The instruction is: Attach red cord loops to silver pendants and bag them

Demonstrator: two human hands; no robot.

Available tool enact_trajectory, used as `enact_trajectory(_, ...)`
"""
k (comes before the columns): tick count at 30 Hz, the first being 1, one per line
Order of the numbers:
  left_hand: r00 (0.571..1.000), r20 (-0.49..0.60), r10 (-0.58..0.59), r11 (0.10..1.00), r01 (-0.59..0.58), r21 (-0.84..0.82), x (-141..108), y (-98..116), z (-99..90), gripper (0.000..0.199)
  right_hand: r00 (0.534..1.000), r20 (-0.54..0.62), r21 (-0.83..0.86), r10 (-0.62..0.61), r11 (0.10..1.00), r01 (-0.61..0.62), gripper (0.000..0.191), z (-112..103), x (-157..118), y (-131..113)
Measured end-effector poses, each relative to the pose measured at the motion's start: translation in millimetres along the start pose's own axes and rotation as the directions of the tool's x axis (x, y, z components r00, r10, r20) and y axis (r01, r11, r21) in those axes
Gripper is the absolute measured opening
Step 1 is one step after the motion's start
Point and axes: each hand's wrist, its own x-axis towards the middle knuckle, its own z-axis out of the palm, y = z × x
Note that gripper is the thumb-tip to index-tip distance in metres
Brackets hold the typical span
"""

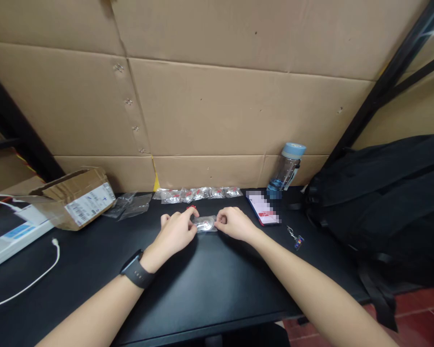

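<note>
Between my two hands, a small clear plastic packet (205, 224) with a shiny round item inside lies on the black table (217, 274). My left hand (176, 230), with a dark watch on the wrist, pinches the packet's left end between thumb and fingers. At the right end, the closed fingertips of my right hand (235, 223) grip its edge. Behind them, a row of several similar packets (198, 194) runs along the cardboard wall. A bit of red shows just behind my left fingertips.
An opened cardboard box (77, 200), empty clear bags (133, 206), a white power strip (18, 241) and a white cable (39, 279) are at left. To the right are a phone (262, 208), a water bottle (285, 168), a keychain (298, 242) and a black backpack (383, 207).
</note>
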Motion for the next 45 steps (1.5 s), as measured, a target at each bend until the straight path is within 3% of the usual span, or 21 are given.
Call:
enact_trajectory(3, 0.997, -0.04, 0.062, 0.997, -0.06, 0.055, -2, 2, 2.6, 0.025, 0.982, -0.046, -0.05, -0.183, 0.982, 0.181, 0.027, -1, -4, -1)
enact_trajectory(6, 0.989, -0.064, 0.131, 0.988, -0.125, 0.086, -3, 3, 5.9, 0.028, 0.933, 0.004, -0.099, -0.359, 0.929, 0.358, 0.037, -3, -7, -1)
enact_trajectory(12, 0.966, -0.088, 0.244, 0.964, -0.231, 0.133, -3, -2, 13.8, 0.034, 0.91, 0.08, -0.124, -0.408, 0.901, 0.415, 0.046, -4, -8, 0)
enact_trajectory(18, 0.932, 0.004, 0.362, 0.93, -0.361, 0.071, -4, -5, 13.3, 0.031, 0.937, 0.098, -0.068, -0.336, 0.937, 0.343, 0.034, -5, -9, 2)
enact_trajectory(25, 0.955, -0.069, 0.29, 0.957, -0.288, 0.036, 1, -3, 13.2, 0.024, 0.959, 0.036, 0.0, -0.282, 0.959, 0.282, 0.027, -11, -5, 0)
enact_trajectory(28, 0.971, -0.078, 0.224, 0.973, -0.227, -0.032, 3, -1, 9.9, 0.021, 0.959, 0.036, 0.12, -0.281, 0.954, 0.275, 0.027, -16, -3, 0)
enact_trajectory(31, 0.986, -0.074, 0.148, 0.984, -0.154, -0.089, 4, 1, 5.0, 0.019, 0.968, 0.027, 0.264, -0.251, 0.935, 0.235, 0.02, -18, -2, 1)
enact_trajectory(37, 0.992, -0.075, 0.106, 0.978, -0.117, -0.171, 6, 0, -0.7, 0.026, 0.975, 0.083, 0.556, -0.204, 0.822, 0.125, 0.027, -13, 2, 8)
enact_trajectory(42, 0.992, -0.059, 0.116, 0.968, -0.126, -0.219, 6, 3, -4.2, 0.023, 0.992, 0.072, 0.612, -0.104, 0.79, 0.038, 0.031, -14, 6, 13)
enact_trajectory(45, 0.987, -0.047, 0.152, 0.974, -0.157, -0.164, 2, 3, -6.4, 0.022, 1.0, 0.019, 0.627, -0.01, 0.779, -0.004, 0.037, -18, 11, 19)
